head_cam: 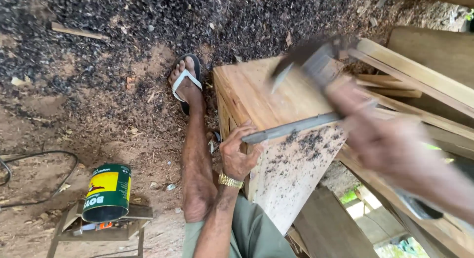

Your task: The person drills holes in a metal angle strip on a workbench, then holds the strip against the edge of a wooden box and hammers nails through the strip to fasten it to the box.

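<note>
A long flat metal blade [291, 129] lies across the top of a wooden box [276, 119], its long axis running from lower left up to the right, one end pinched by the left hand [239, 152] at the box's near corner. The right hand [380, 134], blurred, is closed round a hammer [316, 63] raised above the box. A green and yellow can [107, 191] stands upright on a small wooden stool [98, 231]; its contents cannot be seen.

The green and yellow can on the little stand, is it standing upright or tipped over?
Tipped over. The can lies on its side on the small wooden stand, its round dark end facing the camera.
</note>
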